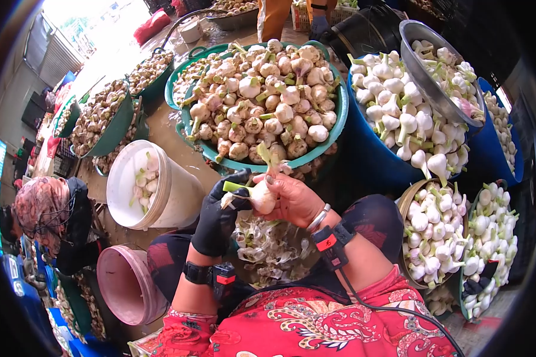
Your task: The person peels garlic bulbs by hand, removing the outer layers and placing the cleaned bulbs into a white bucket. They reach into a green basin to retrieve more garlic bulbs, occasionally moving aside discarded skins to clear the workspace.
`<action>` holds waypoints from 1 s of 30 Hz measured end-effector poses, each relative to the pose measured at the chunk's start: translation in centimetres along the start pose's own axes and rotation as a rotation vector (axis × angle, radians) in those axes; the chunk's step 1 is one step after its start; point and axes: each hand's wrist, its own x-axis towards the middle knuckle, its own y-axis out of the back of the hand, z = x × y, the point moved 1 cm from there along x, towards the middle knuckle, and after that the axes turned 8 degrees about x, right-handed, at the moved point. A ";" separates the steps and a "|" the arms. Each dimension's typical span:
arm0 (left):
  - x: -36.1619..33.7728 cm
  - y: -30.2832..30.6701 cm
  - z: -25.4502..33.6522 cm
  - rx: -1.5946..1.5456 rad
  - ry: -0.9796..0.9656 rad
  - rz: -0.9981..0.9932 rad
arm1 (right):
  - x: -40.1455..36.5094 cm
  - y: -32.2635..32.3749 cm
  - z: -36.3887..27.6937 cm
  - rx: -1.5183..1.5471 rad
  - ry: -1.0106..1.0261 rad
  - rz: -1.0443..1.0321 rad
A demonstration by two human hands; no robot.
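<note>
In front of my lap, a garlic bulb (261, 200) with a short green stem is held between my two hands. My left hand (220, 208), in a black glove, is closed round its stem side. My bare right hand (296, 201) pinches the bulb's other side with thumb and fingers, and a strip of pale skin (270, 157) stands up above them. Loose garlic peelings (271, 247) lie below my hands, between my legs. Just beyond my hands, a green basket (339, 119) is heaped with unpeeled, brownish garlic bulbs (268, 101).
To the right stand a blue tub (363, 152) of white garlic, a metal basin (408, 50) tilted on top, and more filled containers. On the left are a white bucket (181, 196) with some garlic, a pink bucket (146, 297), and another person (53, 217) close by.
</note>
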 end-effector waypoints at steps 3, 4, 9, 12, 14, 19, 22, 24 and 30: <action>0.7 0.6 -0.4 0.123 -0.086 0.000 | 1.1 0.3 0.7 -0.221 0.353 0.155; 1.0 0.9 -0.4 0.123 -0.082 0.000 | 1.4 0.9 1.0 -0.491 0.631 0.239; 2.0 2.6 -0.2 0.059 -0.215 0.086 | -0.4 -0.5 1.9 -1.295 0.309 -0.138; 1.7 3.0 0.0 -0.018 -0.172 0.097 | 0.1 1.4 3.0 -1.540 -0.046 -0.156; 1.3 2.7 -0.1 -0.007 -0.164 0.053 | 0.1 1.7 1.3 -1.467 0.029 0.121; 0.9 1.0 0.1 -0.143 -0.069 -0.026 | -0.4 -1.8 -0.6 -0.237 0.323 -0.063; 0.9 0.3 0.2 0.043 -0.141 -0.016 | -0.3 -1.4 -0.1 -0.337 0.393 -0.005; 1.1 0.5 -0.1 0.105 -0.108 -0.008 | -0.3 -1.4 0.0 -0.355 0.412 0.026; 0.9 0.5 -0.3 0.064 -0.131 -0.047 | -0.3 -0.3 0.1 -0.213 0.364 0.070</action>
